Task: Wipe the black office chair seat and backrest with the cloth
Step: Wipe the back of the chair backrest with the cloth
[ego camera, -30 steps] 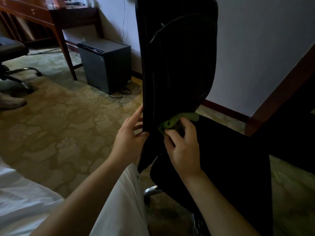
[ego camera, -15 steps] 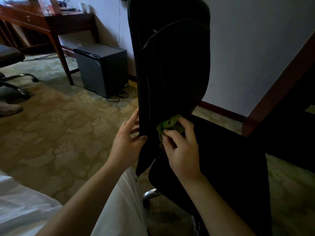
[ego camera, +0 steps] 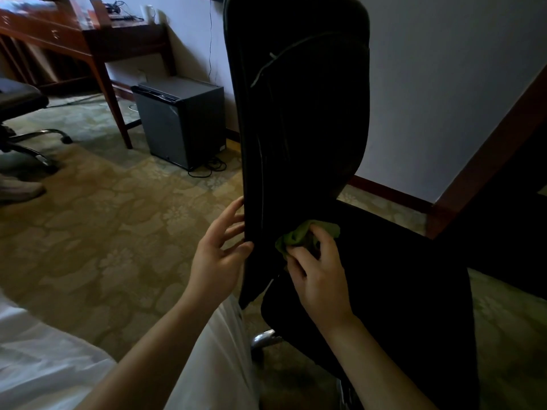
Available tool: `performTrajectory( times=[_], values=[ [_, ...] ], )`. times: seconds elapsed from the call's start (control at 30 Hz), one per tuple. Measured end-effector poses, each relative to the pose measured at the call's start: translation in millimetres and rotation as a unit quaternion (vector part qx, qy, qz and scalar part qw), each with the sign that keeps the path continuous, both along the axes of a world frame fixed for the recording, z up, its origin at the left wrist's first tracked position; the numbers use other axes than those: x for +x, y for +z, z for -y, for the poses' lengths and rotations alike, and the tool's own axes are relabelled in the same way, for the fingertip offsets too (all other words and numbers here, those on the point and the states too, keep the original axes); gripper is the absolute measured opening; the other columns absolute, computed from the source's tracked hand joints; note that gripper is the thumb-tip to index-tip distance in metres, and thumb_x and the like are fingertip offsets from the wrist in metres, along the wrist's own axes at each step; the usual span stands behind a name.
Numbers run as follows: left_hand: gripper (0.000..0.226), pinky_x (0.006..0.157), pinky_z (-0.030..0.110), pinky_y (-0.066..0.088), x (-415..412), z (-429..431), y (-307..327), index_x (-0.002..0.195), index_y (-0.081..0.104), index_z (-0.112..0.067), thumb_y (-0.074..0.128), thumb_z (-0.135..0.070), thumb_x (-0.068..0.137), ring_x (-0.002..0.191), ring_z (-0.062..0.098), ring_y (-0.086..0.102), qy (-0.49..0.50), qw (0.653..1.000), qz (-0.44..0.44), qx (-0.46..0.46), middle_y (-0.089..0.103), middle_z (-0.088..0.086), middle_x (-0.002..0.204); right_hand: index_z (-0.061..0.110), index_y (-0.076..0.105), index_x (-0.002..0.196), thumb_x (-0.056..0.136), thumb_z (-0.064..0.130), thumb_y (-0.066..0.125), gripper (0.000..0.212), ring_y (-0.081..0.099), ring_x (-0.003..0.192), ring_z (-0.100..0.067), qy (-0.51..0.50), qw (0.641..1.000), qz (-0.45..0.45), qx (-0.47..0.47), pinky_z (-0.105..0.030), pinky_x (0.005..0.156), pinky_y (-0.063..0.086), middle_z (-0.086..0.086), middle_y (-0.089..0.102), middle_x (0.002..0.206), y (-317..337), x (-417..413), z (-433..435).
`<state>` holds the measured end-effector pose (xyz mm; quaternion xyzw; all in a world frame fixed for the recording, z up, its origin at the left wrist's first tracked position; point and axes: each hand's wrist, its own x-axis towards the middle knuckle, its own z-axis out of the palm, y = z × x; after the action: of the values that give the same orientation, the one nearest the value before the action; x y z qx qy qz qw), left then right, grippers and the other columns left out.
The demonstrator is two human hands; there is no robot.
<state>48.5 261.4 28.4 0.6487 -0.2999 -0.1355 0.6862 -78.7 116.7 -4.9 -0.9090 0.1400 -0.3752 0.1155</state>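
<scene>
A: Any trouble ahead?

B: Maybe. Green cloth [ego camera: 299, 235] bunched up small, pinched in the right hand [ego camera: 319, 279], pressed low on the backrest [ego camera: 299, 113], just above the seat [ego camera: 399, 276]. Could get dragged into the gap there and slip out of the grip.

A: And the left hand [ego camera: 216, 258]?

B: Spread wide, fingers [ego camera: 229, 213] and thumb only touching the side edge of the backrest. No real hold. Could let the office chair [ego camera: 296, 161] turn or roll away with a hard push from the cloth side.

A: Anything else to spoil the job?

B: Such a small wad. Easy to miss big patches of black and call them clean. Better to open the cloth out flat.

A: Hard to see much?

B: Very. Dark room, black on black. No way to tell dust from clean spots, or wiped from not wiped. Probably a seam, that pale line down the backrest, but hard to be sure.

A: Anything hidden?

B: Most of the seat lost in shadow. Wheels and legs cut off, only a shiny bit of metal [ego camera: 263, 340] under the seat. Part of the right hand buried in the cloth. Far side of the backrest out of sight too.
</scene>
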Motion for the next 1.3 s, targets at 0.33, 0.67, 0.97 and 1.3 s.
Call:
performTrajectory(
  times=[0.33,0.67,0.97,1.3],
  values=[
    [0.080,0.092,0.024,0.055,0.6,1.2,0.4,0.138,0.050,-0.044,0.063,0.017,0.087,0.121,0.008,0.061,-0.007,1.000,-0.020,0.001,0.064,-0.008,0.126,0.007,0.076,0.103,0.090,0.014,0.074,0.015,0.055,0.128,-0.032,-0.016,0.998,0.059,0.002,-0.039,0.102,0.054,-0.020,0.055,0.134,20.4,9.0,-2.9],
    [0.083,0.093,0.026,0.055,3.0,-2.1,0.9,0.137,0.050,-0.047,0.064,0.017,0.086,0.123,0.006,0.059,-0.025,0.999,-0.038,0.004,0.065,-0.016,0.124,0.008,0.074,0.102,0.095,0.018,0.066,0.015,0.057,0.126,-0.034,-0.013,1.000,0.006,0.011,-0.042,0.095,0.058,-0.022,0.053,0.137,-6.5,3.7,-3.9],
    [0.084,0.094,0.035,0.056,7.7,-3.4,1.0,0.135,0.052,-0.048,0.063,0.018,0.085,0.123,0.010,0.061,-0.035,0.998,-0.060,0.004,0.064,-0.008,0.128,0.012,0.072,0.102,0.093,0.019,0.066,0.013,0.053,0.132,-0.020,0.002,0.992,0.043,0.118,-0.039,0.104,0.051,-0.007,0.053,0.140,-13.0,-17.7,-1.1],
    [0.080,0.086,0.027,0.058,6.7,0.9,-7.8,0.132,0.051,-0.051,0.065,0.013,0.087,0.111,0.000,0.063,-0.037,0.997,-0.054,0.046,0.064,-0.021,0.110,0.007,0.076,0.100,0.089,0.013,0.073,0.013,0.058,0.125,-0.030,-0.026,0.998,0.051,0.017,-0.036,0.101,0.054,-0.020,0.057,0.134,7.3,10.0,-7.2]
  ],
)
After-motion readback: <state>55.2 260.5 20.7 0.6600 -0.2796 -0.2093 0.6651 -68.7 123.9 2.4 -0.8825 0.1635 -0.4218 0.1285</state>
